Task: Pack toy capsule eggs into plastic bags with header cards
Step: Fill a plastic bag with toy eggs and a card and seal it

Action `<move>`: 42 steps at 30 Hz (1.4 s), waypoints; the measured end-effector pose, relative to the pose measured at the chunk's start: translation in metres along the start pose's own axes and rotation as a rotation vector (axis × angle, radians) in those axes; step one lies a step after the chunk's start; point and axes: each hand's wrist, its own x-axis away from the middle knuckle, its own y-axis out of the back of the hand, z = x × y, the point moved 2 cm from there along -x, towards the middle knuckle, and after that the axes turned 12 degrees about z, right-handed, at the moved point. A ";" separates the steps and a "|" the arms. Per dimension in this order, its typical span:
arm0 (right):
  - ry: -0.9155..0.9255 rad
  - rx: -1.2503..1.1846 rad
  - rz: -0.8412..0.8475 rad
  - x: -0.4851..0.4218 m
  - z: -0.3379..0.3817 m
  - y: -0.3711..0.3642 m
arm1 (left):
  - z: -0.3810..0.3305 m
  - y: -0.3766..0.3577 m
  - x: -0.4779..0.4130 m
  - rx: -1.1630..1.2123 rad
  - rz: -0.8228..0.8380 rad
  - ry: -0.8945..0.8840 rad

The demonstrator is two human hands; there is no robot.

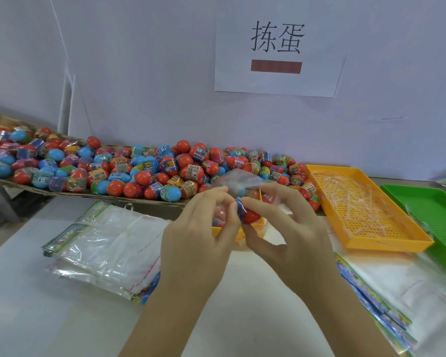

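Gripping crinkled clear bag (pixel 238 180) with left hand (pixel 198 228); pinching glossy red-and-blue capsule egg (pixel 251 215) with right hand (pixel 289 228). Beyond, on cardboard (pixel 62 193), heaped smooth label-banded eggs (pixel 139 171).

Pale wall (pixel 152 73) — white table (pixel 23 318) (paper sign (pixel 278 47) above)

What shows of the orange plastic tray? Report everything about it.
The orange rectangular plastic tray lies flat on the white table, right of centre. It has low walls and a perforated grid floor. Inside lie scattered thin clear plastic strips. A green plastic tray lies along its right side; contact cannot be told.
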 end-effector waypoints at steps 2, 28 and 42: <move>-0.042 0.041 -0.003 0.000 0.001 -0.001 | -0.002 -0.003 0.001 -0.071 0.014 -0.034; -0.439 -0.737 0.051 0.001 0.007 -0.017 | 0.014 -0.038 0.004 1.505 0.098 0.674; -0.328 -0.806 -0.183 0.001 -0.001 -0.005 | 0.020 -0.034 -0.002 1.578 0.077 0.585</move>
